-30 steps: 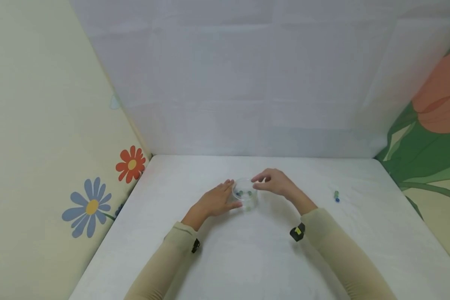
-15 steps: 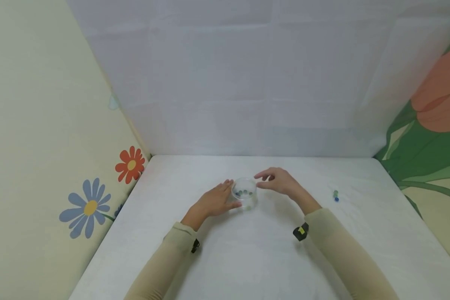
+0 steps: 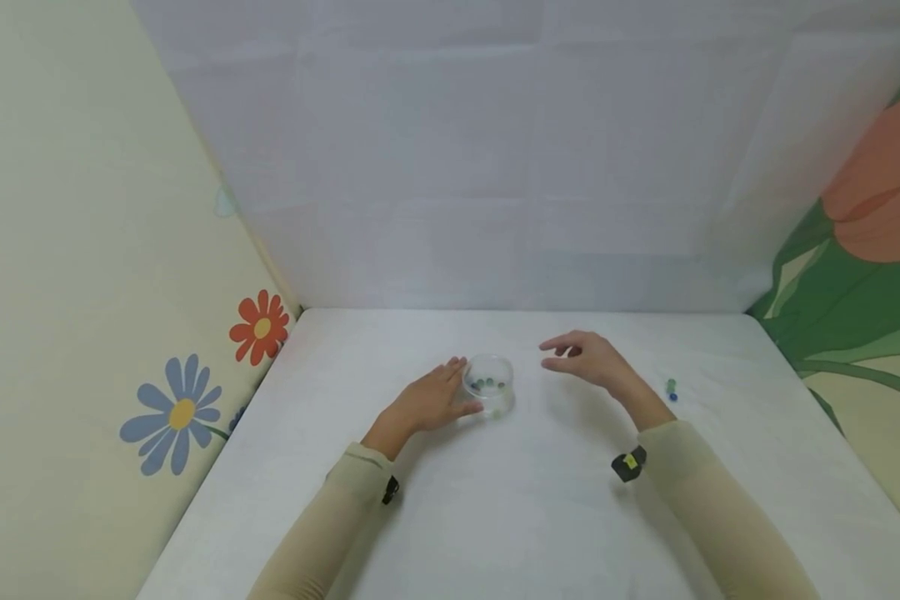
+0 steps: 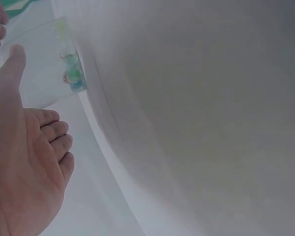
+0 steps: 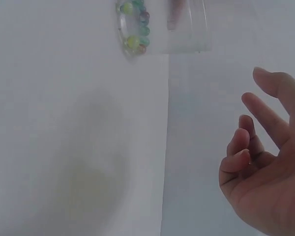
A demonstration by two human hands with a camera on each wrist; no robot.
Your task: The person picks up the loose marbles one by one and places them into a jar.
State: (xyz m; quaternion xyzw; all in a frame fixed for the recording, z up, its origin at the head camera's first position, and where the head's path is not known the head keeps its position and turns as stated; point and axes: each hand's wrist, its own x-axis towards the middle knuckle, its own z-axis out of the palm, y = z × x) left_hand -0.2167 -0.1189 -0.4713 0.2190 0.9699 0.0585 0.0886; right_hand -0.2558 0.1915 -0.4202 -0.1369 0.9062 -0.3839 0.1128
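Note:
A clear plastic cup [image 3: 506,402] stands upright on the white table with several glass marbles [image 5: 133,41] on its bottom, mostly green, with yellow and reddish ones among them. Beside the cup's left side is my left hand [image 3: 427,402], its fingers extended behind and thumb in front; whether it touches the wall is hard to tell. My right hand [image 3: 591,360] hovers to the right of the cup, apart from it. Its thumb and index finger are spread, the other fingers bend loosely, and nothing is held. Farther right lie green marbles [image 3: 671,385] and a blue marble [image 3: 673,397].
A white cloth covers the table [image 3: 487,517], and a white sheet [image 3: 450,183] hangs behind its back edge. Walls painted with flowers stand at the left and right. Each wrist carries a small black device [image 3: 629,464].
My right hand has drawn away from the cup's rim toward the right, its thumb and index finger apart. My left hand and the cup have stayed in place.

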